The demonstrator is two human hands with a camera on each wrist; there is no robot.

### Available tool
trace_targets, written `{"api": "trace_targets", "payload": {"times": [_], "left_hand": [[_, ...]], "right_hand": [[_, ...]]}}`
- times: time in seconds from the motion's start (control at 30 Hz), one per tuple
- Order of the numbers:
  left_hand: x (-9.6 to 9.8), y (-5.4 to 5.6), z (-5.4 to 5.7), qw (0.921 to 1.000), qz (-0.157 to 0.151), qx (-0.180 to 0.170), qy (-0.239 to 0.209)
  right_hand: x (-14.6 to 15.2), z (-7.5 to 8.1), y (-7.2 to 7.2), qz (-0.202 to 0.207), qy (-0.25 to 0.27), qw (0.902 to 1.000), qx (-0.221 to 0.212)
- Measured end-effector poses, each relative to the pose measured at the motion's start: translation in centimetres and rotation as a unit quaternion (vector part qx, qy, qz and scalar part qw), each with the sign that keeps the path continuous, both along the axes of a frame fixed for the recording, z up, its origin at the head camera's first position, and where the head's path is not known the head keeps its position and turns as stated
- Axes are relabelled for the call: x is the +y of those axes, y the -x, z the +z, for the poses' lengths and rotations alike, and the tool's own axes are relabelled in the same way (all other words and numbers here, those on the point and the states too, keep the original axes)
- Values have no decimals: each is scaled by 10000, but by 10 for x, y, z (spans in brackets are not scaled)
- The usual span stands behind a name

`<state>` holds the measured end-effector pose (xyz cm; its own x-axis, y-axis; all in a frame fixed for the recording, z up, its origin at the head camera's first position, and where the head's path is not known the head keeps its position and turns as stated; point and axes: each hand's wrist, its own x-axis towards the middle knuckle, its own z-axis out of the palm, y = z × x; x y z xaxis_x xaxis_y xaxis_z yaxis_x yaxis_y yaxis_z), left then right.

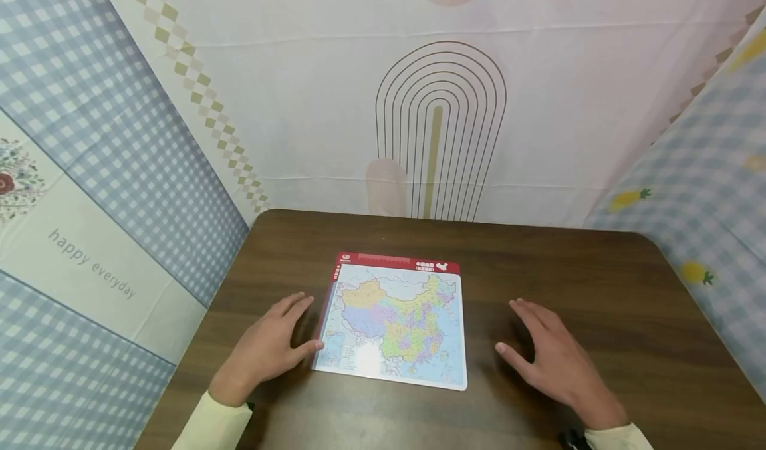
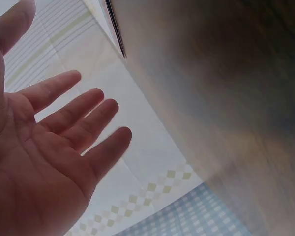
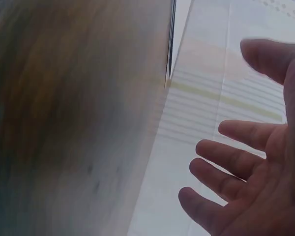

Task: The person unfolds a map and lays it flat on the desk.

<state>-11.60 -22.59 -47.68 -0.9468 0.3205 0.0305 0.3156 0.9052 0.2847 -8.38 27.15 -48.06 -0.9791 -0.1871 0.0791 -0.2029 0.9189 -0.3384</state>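
Observation:
A flat map board point(image 1: 407, 317) with a red top border lies face up on the dark wooden table point(image 1: 538, 250). Coloured regions fill its middle, and a bright glare spot shows near its lower edge. To its left is my left hand point(image 1: 269, 340), fingers spread and relaxed, the thumb tip at the board's left edge in the head view. On the other side my right hand point(image 1: 556, 363) is held apart from the board, thumb and fingers loosely extended. Both wrist views show bare palms, the left hand point(image 2: 54, 147) and the right hand point(image 3: 250, 172), with nothing held.
Behind the table hangs a white cloth point(image 1: 299, 104) printed with arches. A blue checked cloth point(image 1: 149, 104) hangs at the left, and another checked cloth point(image 1: 706, 217) with yellow fruit prints drapes along the right side.

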Motion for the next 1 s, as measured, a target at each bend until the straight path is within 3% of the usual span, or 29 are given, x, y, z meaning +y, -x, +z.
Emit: {"api": "trace_targets", "payload": {"times": [0.27, 0.63, 0.87, 1.0], "left_hand": [[13, -2, 1, 9992, -301, -146, -202], [32, -8, -6, 9943, -674, -531, -633], [30, -7, -12, 9927, -1039, -402, -456], [30, -6, -12, 9919, -1123, -508, -320]], "right_hand": [[-22, -4, -1, 107, 389, 9991, -100], [-62, -6, -7, 733, 485, 9960, -150], [-83, -6, -15, 900, 387, 9931, -641], [-89, -12, -17, 1052, 275, 9919, -657]]}}
